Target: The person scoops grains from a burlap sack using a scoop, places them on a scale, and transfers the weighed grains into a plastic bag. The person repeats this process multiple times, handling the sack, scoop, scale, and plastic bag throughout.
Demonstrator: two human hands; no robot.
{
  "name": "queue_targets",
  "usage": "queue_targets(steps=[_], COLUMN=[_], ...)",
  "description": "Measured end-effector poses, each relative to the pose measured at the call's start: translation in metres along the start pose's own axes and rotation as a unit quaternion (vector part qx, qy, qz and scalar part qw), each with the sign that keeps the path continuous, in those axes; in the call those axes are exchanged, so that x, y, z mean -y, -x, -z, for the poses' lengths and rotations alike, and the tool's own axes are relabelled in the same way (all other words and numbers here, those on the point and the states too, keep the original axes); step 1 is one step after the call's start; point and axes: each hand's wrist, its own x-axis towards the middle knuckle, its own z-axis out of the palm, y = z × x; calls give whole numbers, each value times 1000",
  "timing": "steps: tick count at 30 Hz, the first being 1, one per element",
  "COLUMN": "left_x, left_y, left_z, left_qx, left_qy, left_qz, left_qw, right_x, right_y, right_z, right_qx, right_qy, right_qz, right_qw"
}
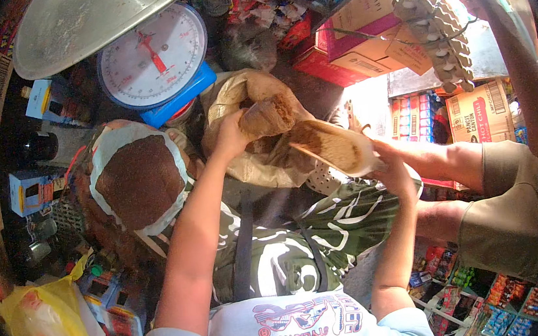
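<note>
My left hand (232,137) grips a clear plastic bag of brown granules (268,116), probably brown sugar, held over an open woven sack (289,175). In my right hand (389,167) is a scoop (336,148) with brown granules on its inner face, tilted over the sack's right side, near the bag's mouth. Left of my left forearm stands another open sack, its pale rim folded out, full of dark brown contents (140,184). Behind the sacks is a blue dial scale (151,55) with a metal pan (96,23) above its face.
Another person stands at the right, legs (451,217) close to my right arm and one arm (504,20) near egg trays (431,28). Cartons (480,116) and packaged goods surround them. A yellow plastic bag (50,333) lies at lower left, beside small boxes (111,302).
</note>
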Motion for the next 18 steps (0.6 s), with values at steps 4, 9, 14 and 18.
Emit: queue_targets(steps=[4, 9, 14, 18], left_x=[0, -16, -33, -46], left_y=[0, 4, 3, 7], left_z=[0, 2, 2, 4], left_qx=[34, 58, 105, 130], left_qy=[89, 137, 166, 163], left_qz=[21, 13, 12, 10], left_qw=[995, 989, 981, 978], right_x=[18, 100, 143, 129], right_y=[-26, -23, -23, -24], right_z=[-60, -68, -60, -53], right_qx=[60, -79, -98, -85], right_qy=[-57, 4, 125, 117], right_qz=[9, 287, 432, 395], right_qw=[997, 955, 888, 907])
